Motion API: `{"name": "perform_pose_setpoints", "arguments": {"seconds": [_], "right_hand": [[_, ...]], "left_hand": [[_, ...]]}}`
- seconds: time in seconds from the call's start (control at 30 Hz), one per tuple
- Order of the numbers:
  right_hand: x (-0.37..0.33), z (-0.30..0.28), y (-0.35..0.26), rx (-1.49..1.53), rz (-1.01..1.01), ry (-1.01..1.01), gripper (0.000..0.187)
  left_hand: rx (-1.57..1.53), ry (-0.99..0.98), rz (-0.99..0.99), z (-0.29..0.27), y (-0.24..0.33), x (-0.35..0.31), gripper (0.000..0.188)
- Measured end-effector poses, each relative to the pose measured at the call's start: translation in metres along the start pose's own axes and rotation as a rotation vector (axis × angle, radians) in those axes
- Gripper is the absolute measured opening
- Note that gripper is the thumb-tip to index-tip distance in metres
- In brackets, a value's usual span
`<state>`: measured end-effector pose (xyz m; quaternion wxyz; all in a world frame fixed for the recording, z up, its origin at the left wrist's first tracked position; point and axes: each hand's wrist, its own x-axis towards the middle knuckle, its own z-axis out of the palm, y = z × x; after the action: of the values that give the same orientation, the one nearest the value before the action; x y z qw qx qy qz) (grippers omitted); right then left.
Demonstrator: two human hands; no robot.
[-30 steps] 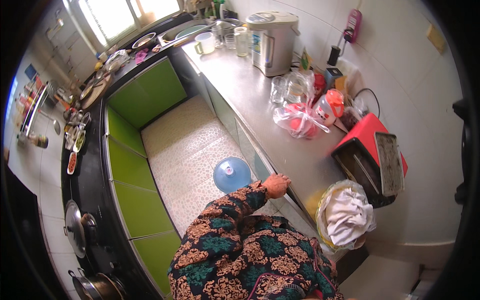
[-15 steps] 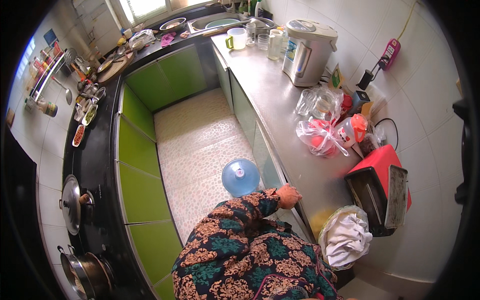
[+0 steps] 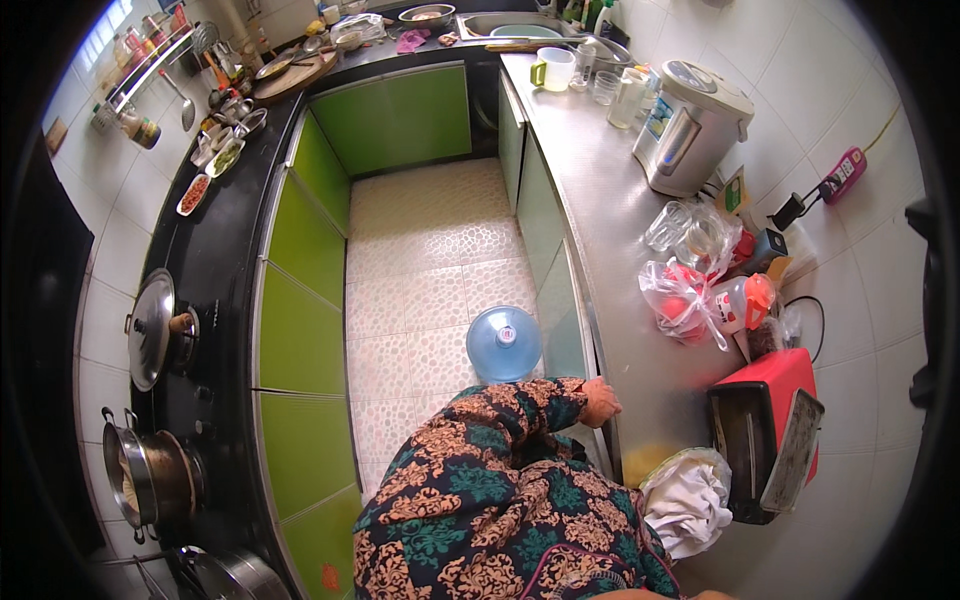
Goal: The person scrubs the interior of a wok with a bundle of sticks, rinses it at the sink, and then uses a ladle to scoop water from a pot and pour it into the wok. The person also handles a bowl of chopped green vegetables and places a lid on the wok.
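Observation:
My left arm, in a dark sleeve with peach and green flowers, reaches across to the right-hand counter. My left hand (image 3: 600, 402) is closed on the edge of the steel counter (image 3: 655, 400), with its fingers bent and partly hidden. On the floor beside that arm stands a blue water jug (image 3: 503, 347), its capped neck facing up. The sleeve covers a little of its near side. Of my right hand nothing clear shows; only a strip of skin lies along the lower edge of the picture.
Farther along the right counter are a plastic bag of red things (image 3: 683, 305), an electric hot-water pot (image 3: 690, 128) and several glasses. A red-and-black box (image 3: 765, 430) and white cloth (image 3: 690, 500) lie nearer. Across the tiled floor (image 3: 435, 240), pots (image 3: 150, 475) stand on the black counter.
The whole view has shifted, so the room appears farther right and the near pans on the left have come into sight. My left hand stays at the counter edge; the jug stays beside my arm.

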<state>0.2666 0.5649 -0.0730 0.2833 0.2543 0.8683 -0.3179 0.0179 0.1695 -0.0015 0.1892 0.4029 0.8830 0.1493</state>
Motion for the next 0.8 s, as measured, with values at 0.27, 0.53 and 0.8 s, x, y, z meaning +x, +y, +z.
{"name": "perform_pose_setpoints", "arguments": {"seconds": [0.27, 0.53, 0.8], "right_hand": [[0.010, -0.005, -0.008, -0.001, -0.005, -0.016, 0.017], [0.009, -0.004, -0.007, 0.018, 0.014, -0.012, 0.019], [0.000, -0.002, 0.000, 0.060, 0.047, 0.007, 0.021]], "left_hand": [[-0.032, -0.010, 0.012, -0.005, -0.001, -0.001, 0.031], [-0.165, -0.056, 0.036, -0.001, -0.009, 0.005, 0.037], [-0.023, -0.014, 0.065, -0.001, -0.007, 0.000, 0.039]]}}
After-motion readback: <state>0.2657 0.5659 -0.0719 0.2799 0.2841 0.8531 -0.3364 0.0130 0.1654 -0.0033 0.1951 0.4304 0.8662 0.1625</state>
